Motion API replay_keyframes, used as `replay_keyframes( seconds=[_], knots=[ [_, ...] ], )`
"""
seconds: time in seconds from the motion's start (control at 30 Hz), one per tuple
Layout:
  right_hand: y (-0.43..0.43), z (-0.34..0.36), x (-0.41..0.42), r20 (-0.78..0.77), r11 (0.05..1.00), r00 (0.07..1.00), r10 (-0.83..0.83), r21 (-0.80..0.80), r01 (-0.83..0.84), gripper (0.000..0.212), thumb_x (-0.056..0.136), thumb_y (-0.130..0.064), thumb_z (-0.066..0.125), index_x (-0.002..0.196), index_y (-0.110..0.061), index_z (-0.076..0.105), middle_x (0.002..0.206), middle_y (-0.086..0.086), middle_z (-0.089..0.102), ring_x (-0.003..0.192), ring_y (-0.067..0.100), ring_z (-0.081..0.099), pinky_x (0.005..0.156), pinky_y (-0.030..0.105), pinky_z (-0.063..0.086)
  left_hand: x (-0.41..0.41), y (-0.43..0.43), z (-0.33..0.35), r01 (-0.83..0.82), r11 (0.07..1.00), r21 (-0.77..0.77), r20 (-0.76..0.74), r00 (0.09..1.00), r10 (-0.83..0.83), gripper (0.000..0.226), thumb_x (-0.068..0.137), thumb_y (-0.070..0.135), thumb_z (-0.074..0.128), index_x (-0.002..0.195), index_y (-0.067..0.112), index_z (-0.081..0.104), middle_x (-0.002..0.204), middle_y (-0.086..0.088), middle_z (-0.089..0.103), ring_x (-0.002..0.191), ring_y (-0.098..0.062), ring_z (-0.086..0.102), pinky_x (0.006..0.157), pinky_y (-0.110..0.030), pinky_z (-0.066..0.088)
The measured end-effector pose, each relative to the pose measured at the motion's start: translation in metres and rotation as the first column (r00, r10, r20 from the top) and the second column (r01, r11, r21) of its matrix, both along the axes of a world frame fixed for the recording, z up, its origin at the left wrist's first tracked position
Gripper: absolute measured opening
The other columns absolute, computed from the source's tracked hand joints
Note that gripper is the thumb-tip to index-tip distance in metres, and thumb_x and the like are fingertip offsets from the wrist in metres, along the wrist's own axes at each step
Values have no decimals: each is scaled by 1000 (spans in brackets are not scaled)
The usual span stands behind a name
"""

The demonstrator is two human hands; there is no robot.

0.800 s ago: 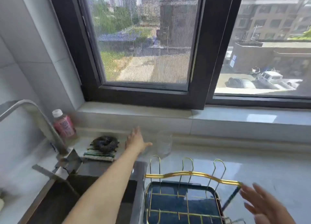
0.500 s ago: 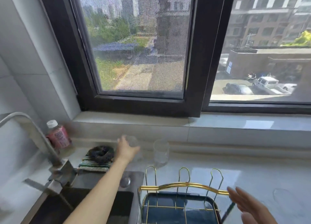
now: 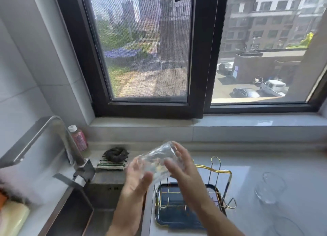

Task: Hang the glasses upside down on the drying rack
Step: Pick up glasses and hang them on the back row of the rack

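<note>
Tipping over the drying rack, a clear glass is cradled on its side between left hand and right hand, fingers loosely spread around it, presumably to be inverted onto a prong

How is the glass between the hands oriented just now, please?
Tipped, nearly on its side: the glass slants between left hand and right hand.

**Non-task items at sink and counter**

Left of the hands: steel faucet over a dark sink. Pink bottle, white cap, stands behind the faucet. Dark scrubber rests on a striped cloth. Black-framed window beyond the hands.
</note>
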State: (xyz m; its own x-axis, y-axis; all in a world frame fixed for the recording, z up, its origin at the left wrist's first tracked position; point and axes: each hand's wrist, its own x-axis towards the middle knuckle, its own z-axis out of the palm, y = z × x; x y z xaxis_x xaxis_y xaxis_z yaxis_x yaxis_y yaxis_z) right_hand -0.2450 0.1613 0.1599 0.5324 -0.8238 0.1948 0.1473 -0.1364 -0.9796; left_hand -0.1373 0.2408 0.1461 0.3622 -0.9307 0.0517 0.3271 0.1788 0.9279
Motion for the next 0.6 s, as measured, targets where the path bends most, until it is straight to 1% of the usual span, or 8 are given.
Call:
replay_keyframes(
  seconds=[0.07, 0.1, 0.17, 0.23, 0.33, 0.4, 0.47, 0.6],
  knots=[
    [-20, 5, 2, -82, 993, 994, -72, -104, 64, 59, 74, -40, 65, 126, -41, 37, 128, 2, 40, 115, 17, 49, 99, 36, 45, 6, 4, -10, -59, 992, 112, 10, 998, 58, 99, 41, 63, 79, 126, 34, 37, 135, 4, 49, 120, -7, 49, 108, -40, 32],
    [-33, 7, 5, -173, 974, 975, -137, -203, 101, 66, 74, -36, 68, 131, -35, 34, 123, 1, 37, 113, 14, 46, 97, 29, 41, 13, 7, -18, -92, 982, 163, -27, 995, 97, 90, 51, 54, 79, 126, 31, 37, 135, 0, 49, 117, -10, 50, 106, -41, 34],
    [-57, 10, 15, -316, 921, 920, -234, -375, 105, 72, 74, -27, 70, 135, -24, 31, 121, 2, 31, 107, 12, 41, 91, 18, 35, 23, 12, -33, -140, 967, 214, -64, 986, 157, 55, 77, 19, 67, 125, 23, 39, 136, -9, 51, 111, -16, 54, 97, -39, 39],
    [-73, 8, 29, -453, 900, 858, -243, -434, 26, 72, 73, -25, 71, 133, -20, 32, 125, 7, 29, 107, 17, 43, 89, 18, 37, 29, 16, -48, -184, 942, 281, -54, 977, 207, 50, 86, -5, 51, 130, 14, 37, 137, -17, 49, 109, -25, 52, 83, -36, 42],
    [-87, -9, 49, -691, 895, 689, -218, -423, -141, 73, 69, -25, 74, 130, -19, 33, 132, 13, 28, 114, 31, 44, 98, 39, 44, 34, 26, -61, -195, 917, 347, -73, 969, 234, 53, 88, -15, 40, 136, 2, 29, 129, -26, 48, 97, -30, 51, 66, -32, 41],
    [-93, -20, 60, -806, 892, 561, -187, -379, -248, 76, 66, -23, 77, 127, -18, 33, 130, 16, 31, 113, 35, 45, 98, 46, 45, 37, 32, -68, -183, 909, 374, -87, 969, 231, 52, 87, -17, 40, 135, -1, 30, 117, -23, 49, 84, -29, 51, 59, -31, 46],
    [-96, -29, 66, -865, 893, 480, -145, -324, -314, 74, 65, -23, 77, 124, -15, 33, 128, 17, 36, 112, 37, 45, 95, 46, 45, 40, 40, -73, -167, 905, 392, -99, 970, 221, 51, 86, -17, 41, 134, -4, 30, 116, -25, 49, 87, -30, 51, 60, -32, 44],
    [-97, -44, 72, -923, 915, 376, -80, -218, -340, 69, 68, -31, 75, 118, -14, 32, 124, 18, 37, 111, 39, 46, 95, 48, 44, 54, 38, -80, -158, 894, 420, -96, 971, 217, 50, 87, -15, 41, 134, -3, 31, 131, -31, 45, 104, -33, 46, 68, -35, 38]
  ],
)
